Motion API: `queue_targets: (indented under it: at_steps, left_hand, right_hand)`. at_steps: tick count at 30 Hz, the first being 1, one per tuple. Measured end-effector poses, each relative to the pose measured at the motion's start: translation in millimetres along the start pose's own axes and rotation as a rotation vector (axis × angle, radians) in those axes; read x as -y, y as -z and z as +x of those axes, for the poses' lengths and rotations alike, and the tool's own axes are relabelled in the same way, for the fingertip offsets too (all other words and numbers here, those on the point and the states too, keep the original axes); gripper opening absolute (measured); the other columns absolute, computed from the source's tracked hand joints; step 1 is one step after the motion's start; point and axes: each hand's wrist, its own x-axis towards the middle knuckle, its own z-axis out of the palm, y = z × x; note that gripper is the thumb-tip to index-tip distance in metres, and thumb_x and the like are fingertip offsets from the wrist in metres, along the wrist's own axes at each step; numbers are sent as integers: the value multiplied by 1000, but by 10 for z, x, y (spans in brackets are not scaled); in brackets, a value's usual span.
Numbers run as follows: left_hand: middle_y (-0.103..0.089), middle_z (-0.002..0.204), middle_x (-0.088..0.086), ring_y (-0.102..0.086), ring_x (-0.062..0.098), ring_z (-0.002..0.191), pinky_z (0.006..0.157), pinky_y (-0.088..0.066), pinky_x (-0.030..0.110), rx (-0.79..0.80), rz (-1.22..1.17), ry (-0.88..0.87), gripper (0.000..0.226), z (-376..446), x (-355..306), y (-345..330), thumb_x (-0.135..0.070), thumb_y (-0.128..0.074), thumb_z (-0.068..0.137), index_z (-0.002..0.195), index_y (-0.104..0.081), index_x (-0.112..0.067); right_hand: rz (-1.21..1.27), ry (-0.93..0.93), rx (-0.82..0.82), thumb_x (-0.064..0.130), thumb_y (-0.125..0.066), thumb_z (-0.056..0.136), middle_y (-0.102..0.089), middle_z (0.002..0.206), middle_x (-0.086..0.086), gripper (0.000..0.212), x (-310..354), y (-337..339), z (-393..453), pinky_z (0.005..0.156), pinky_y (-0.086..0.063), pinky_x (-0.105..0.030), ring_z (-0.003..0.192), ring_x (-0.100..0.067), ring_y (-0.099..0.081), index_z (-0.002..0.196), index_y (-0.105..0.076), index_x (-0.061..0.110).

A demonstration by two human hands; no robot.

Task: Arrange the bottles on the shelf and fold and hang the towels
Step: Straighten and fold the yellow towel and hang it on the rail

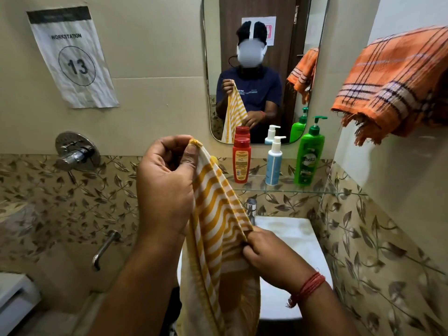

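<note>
Red thread bracelet [308, 287] (right wrist), bare forearms

- I read the scene as evenly lit, warm and moderately bright; no hard-edged shadows fall on the walls.
- I see soft glare on the white sink [294, 229] and a small highlight on the chrome wall valve [77, 155].
- I note strong wide-angle distortion: the mirror [312, 69] edges bow and the paper sign [72, 57] leans.
- I find the left hand [164, 185] and striped towel [215, 214] sharp.
- I see the lower corners soften, and the face in the mirror is blurred.
</note>
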Motion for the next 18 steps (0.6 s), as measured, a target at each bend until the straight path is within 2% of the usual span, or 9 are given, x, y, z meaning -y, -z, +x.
queue_targets:
  at_steps: [2,3,6,9,11,13,16,18]
  left_hand:
    - [-77,95,-9,-74,9,91,73,-58,18,-10,5,-12,16,14,13,14,-22,-69,93,92,-73,-38]
    - [-77,96,-10,-74,9,92,73,-58,18,-11,6,-16,16,21,19,24,-24,-69,92,91,-73,-39]
    - [-77,95,-11,-73,8,91,73,-57,18,-40,-2,-27,14,78,36,51,-28,-70,90,90,-74,-41]
    - [-77,97,-10,-73,7,93,73,-56,17,-132,-14,-46,11,216,38,135,-31,-72,88,91,-73,-42]
    - [-77,98,-9,-73,8,94,75,-57,18,-164,-11,-61,11,294,43,191,-31,-73,87,91,-73,-42]
    - [-77,97,-10,-73,7,92,74,-56,16,-185,-16,-70,11,332,58,217,-30,-73,87,91,-74,-40]
    - [-78,94,-12,-73,4,89,72,-56,14,-218,-30,-65,12,363,90,226,-27,-73,87,89,-74,-39]
    - [-78,93,-13,-73,4,88,72,-56,14,-232,-25,-60,14,393,111,238,-26,-73,87,87,-74,-39]
  right_hand:
    - [3,-23,-35,14,-44,94,-52,91,-2,18,-138,-3,54,73,-40,-29,84,-18,-52,81,-55,7]
    - [15,-24,-40,13,-43,95,-53,95,-2,17,-189,-7,73,76,-42,-29,86,-16,-53,86,-56,9]
    - [111,37,-79,13,-44,98,-55,103,8,18,-306,-18,101,80,-41,-19,94,-3,-52,96,-60,21]
    - [446,113,-191,27,-52,101,-64,114,3,25,-357,-5,91,92,-48,-24,109,-7,-59,107,-70,12]
    - [585,145,-276,35,-51,99,-68,110,4,31,-334,25,84,91,-49,-24,108,-11,-63,105,-74,15]
    - [414,187,-320,40,-46,100,-68,107,7,37,-313,60,99,89,-49,-25,104,-9,-63,102,-74,17]
    - [-160,272,-227,50,-30,101,-61,107,10,50,-308,162,138,87,-47,-27,101,-6,-55,104,-69,19]
    - [-211,233,-164,47,-31,100,-59,107,12,44,-350,236,171,84,-48,-27,99,-6,-54,105,-67,23]
